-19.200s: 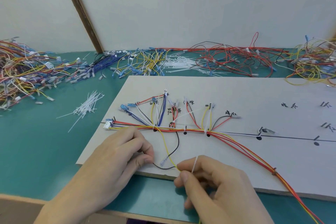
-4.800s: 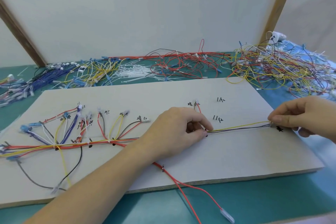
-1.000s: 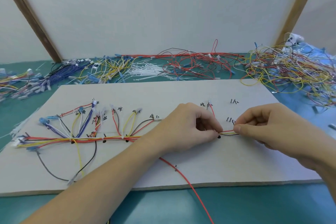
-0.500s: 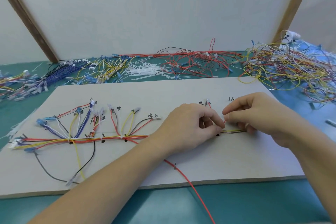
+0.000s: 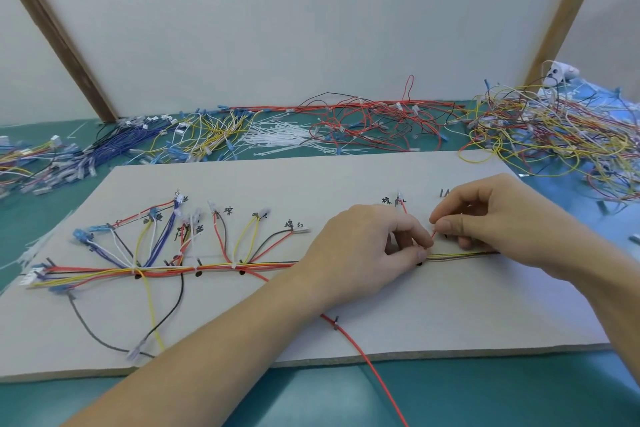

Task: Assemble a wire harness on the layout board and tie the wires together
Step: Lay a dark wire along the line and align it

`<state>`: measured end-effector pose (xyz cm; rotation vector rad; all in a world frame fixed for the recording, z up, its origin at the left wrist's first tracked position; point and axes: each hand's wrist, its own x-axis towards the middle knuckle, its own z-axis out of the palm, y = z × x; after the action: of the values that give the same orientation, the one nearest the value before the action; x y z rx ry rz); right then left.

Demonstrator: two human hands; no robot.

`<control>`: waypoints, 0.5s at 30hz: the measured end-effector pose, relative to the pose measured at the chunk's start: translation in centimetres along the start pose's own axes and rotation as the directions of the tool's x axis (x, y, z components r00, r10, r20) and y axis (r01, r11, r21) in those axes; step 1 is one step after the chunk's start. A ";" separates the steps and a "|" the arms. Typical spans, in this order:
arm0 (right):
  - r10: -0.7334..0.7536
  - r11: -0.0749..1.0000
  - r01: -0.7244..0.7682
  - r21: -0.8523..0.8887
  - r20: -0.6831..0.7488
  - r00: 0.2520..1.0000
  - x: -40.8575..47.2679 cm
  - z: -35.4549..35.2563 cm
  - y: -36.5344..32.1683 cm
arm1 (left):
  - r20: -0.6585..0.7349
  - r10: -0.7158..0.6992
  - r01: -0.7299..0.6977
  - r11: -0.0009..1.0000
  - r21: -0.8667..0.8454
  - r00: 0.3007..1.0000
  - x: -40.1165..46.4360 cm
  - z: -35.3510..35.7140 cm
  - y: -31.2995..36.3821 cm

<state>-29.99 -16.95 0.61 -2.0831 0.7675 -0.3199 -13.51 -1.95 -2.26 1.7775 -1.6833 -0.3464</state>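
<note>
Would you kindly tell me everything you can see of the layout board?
The layout board is a pale grey, flat rectangular sheet lying on the teal table. Handwritten black labels and dots mark it. A tied wire harness runs along it; the left hand and right hand work on top.

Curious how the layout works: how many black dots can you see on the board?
4. Left dot, middle dot, third dot, all along the bundle; fourth dot by the left hand. The right hand may hide more.
</note>
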 end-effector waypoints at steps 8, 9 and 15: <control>-0.131 0.985 0.132 -0.115 0.010 0.991 0.8 -0.3 -0.1 | 0.017 0.006 -0.007 1.000 0.026 1.000 0.0 0.1 0.0; -0.137 0.985 0.139 -0.107 0.018 0.990 0.9 -0.4 -0.1 | 0.017 0.011 -0.011 1.000 0.029 1.000 0.0 0.1 0.0; -0.160 0.968 0.180 -0.175 0.126 0.979 1.8 -1.3 -0.4 | 0.028 0.022 -0.024 0.997 0.069 0.999 -0.1 0.2 -0.1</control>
<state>-29.04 -18.76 1.63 -2.3281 0.5711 -0.2311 -13.55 -1.90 -2.48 1.8096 -1.7526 -0.3060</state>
